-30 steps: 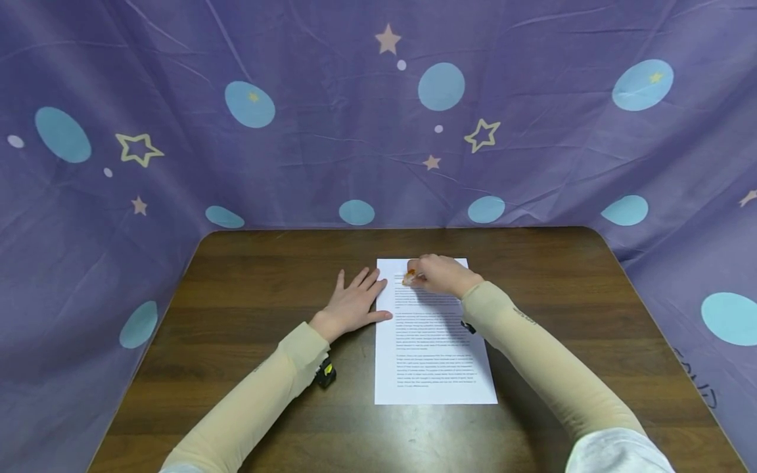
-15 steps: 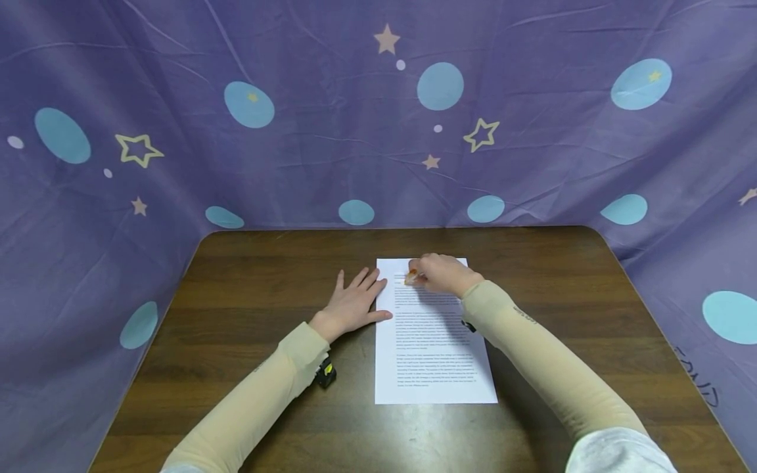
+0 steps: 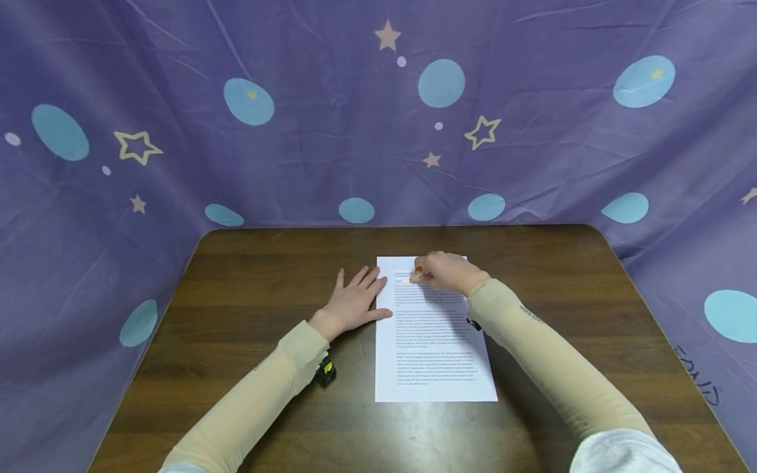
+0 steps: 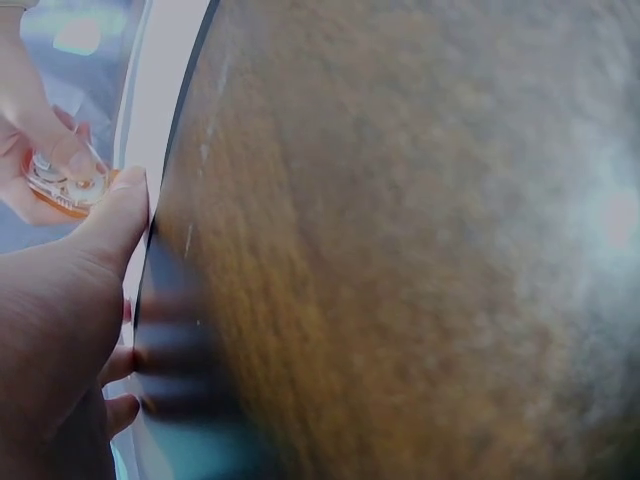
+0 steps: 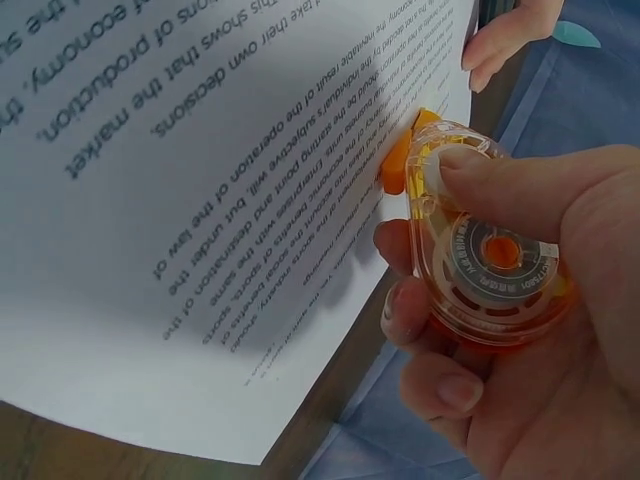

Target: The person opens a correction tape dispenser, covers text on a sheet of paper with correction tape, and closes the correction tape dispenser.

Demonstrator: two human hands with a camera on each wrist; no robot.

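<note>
The correction tape dispenser [image 5: 495,270] lies between the two hands, directly left of the right hand [image 3: 448,270] and plainly nearer to it, since that hand grips it, thumb pressed on the clear case and fingers curled about the other side. Its long axis slants from the right palm down to the printed sheet [image 3: 435,387], so the orange tip [image 5: 400,160] leads on the side towards the left hand [image 3: 351,305] and appears to meet the paper among the upper lines of print; the exact contact is too small to make out from the head view. The left hand, holding nothing, is spread flat with straight fingers, its thumb and nearest fingertips resting over the sheet's left long edge, the palm over the tabletop [image 3: 266,276]. The sheet stretches lengthwise from beneath the right hand back towards the person, its lower part nearer than both hands.
</note>
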